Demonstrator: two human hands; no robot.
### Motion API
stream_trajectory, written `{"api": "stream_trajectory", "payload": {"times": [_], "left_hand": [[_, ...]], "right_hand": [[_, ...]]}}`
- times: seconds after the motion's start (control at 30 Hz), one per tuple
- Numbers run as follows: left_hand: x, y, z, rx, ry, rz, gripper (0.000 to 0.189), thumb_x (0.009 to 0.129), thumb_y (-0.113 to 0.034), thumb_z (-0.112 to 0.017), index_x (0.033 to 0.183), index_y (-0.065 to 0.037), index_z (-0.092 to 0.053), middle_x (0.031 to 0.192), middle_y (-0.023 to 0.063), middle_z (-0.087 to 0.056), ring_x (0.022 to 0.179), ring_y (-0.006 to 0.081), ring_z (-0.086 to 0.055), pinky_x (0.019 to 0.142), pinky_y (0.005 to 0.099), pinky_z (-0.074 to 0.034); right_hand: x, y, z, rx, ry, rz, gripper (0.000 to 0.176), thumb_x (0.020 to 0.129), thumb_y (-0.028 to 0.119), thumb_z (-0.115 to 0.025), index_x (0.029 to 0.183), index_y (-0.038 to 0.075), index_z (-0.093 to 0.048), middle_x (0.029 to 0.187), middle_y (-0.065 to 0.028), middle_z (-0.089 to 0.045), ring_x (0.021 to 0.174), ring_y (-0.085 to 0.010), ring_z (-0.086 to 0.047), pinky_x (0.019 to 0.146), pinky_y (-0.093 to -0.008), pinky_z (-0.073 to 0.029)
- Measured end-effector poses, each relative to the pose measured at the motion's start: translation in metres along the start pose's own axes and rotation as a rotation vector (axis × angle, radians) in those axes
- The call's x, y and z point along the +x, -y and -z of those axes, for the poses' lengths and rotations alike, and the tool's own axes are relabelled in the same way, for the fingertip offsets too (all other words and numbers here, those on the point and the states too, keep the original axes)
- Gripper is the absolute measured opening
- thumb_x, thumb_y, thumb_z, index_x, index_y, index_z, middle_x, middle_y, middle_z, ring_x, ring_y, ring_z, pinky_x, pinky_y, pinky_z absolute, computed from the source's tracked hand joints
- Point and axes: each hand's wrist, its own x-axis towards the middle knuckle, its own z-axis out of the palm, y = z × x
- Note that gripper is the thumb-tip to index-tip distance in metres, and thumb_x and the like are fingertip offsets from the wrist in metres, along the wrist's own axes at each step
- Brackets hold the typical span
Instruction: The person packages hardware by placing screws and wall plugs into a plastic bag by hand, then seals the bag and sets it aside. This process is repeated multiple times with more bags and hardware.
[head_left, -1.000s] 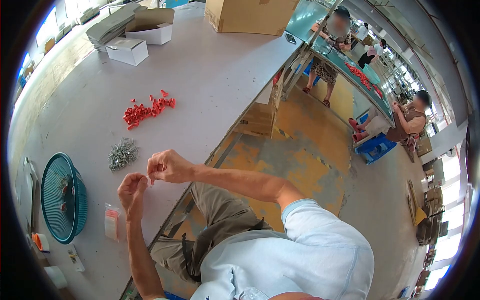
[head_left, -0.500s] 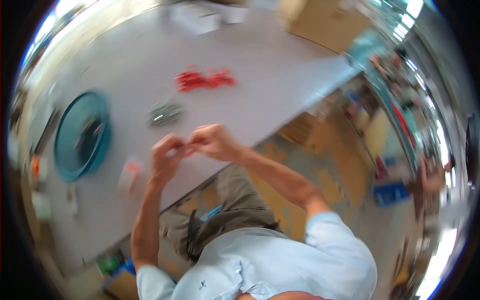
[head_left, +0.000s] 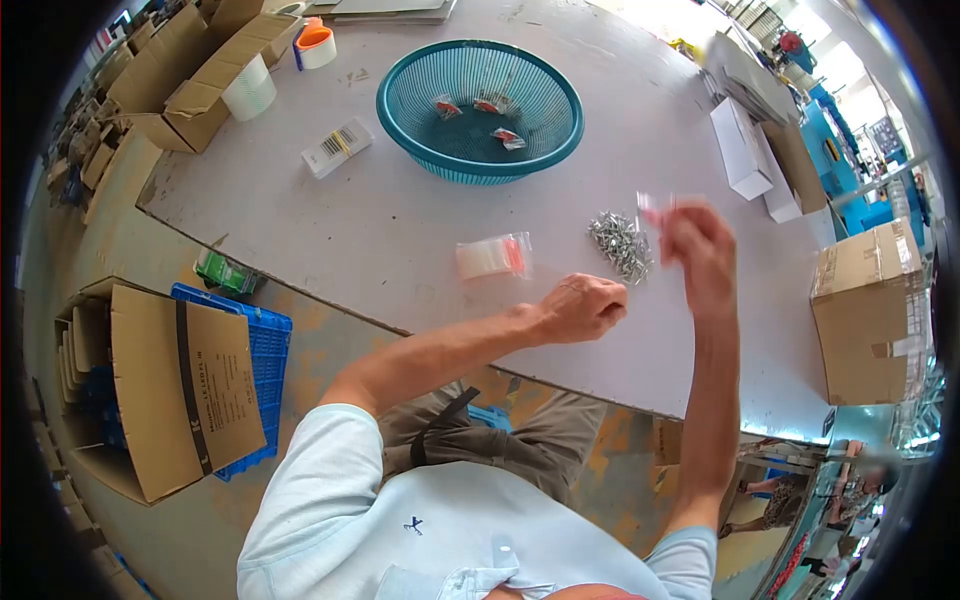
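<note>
Well beyond the left hand [head_left: 588,308], curled so that I cannot tell whether it grips anything, stands the basket [head_left: 475,172]; nearer that hand, slightly left, lie bags [head_left: 488,258]. Screws [head_left: 620,246] lie just left of the blurred right hand [head_left: 702,250], whose fingertips pinch a partly red packet [head_left: 649,214].

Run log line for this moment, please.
left hand: curled, contents hidden | right hand: holding clear plastic bag, blurred | screws: loose pile | teal basket: small packets inside

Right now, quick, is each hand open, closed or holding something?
Left hand: closed, fingers curled; can't tell whether anything is inside.
Right hand: closed, blurred, apparently holding a clear bag.
</note>
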Motion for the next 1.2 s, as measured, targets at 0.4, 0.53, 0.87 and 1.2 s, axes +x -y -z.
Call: {"api": "stream_trajectory", "payload": {"times": [0.4,0.53,0.87,1.2], "left_hand": [[-0.038,-0.028,0.031,0.266,0.073,-0.451,0.01,0.082,-0.01,-0.075,0.084,-0.009,-0.065,0.08,0.0032,-0.067,0.079,0.0241,-0.067,0.076,0.0404,-0.054],[-0.073,-0.028,0.095,0.561,-0.192,-0.273,0.012,0.081,-0.008,-0.076,0.091,-0.009,-0.07,0.092,0.0037,-0.068,0.094,0.028,-0.064,0.09,0.041,-0.052],[-0.098,-0.002,0.125,0.582,-0.131,0.082,0.022,0.081,-0.003,-0.077,0.102,-0.005,-0.073,0.111,0.0096,-0.064,0.111,0.0313,-0.057,0.099,0.0438,-0.051],[-0.101,0.002,0.124,0.578,-0.148,0.035,0.016,0.083,-0.003,-0.076,0.099,-0.003,-0.073,0.107,0.0097,-0.065,0.109,0.0304,-0.058,0.097,0.0429,-0.051]], "right_hand": [[-0.017,-0.092,-0.051,-0.275,0.197,-0.258,0.016,0.095,0.01,-0.067,0.103,-0.002,-0.075,0.082,-0.0052,-0.071,0.066,-0.0101,-0.065,0.06,-0.0253,-0.055],[-0.032,-0.101,-0.068,-0.309,0.211,-0.344,0.019,0.093,0.013,-0.068,0.106,0.0,-0.075,0.082,-0.0056,-0.071,0.066,-0.0103,-0.066,0.059,-0.0257,-0.056],[-0.01,-0.099,-0.103,-0.247,0.301,-0.432,0.02,0.093,0.019,-0.072,0.105,0.004,-0.075,0.081,-0.0041,-0.07,0.062,-0.0093,-0.062,0.052,-0.0268,-0.053],[-0.019,-0.088,-0.106,-0.005,0.291,-0.534,0.016,0.094,0.015,-0.072,0.105,0.003,-0.072,0.074,-0.0043,-0.067,0.054,-0.0087,-0.06,0.046,-0.0225,-0.047]]}}
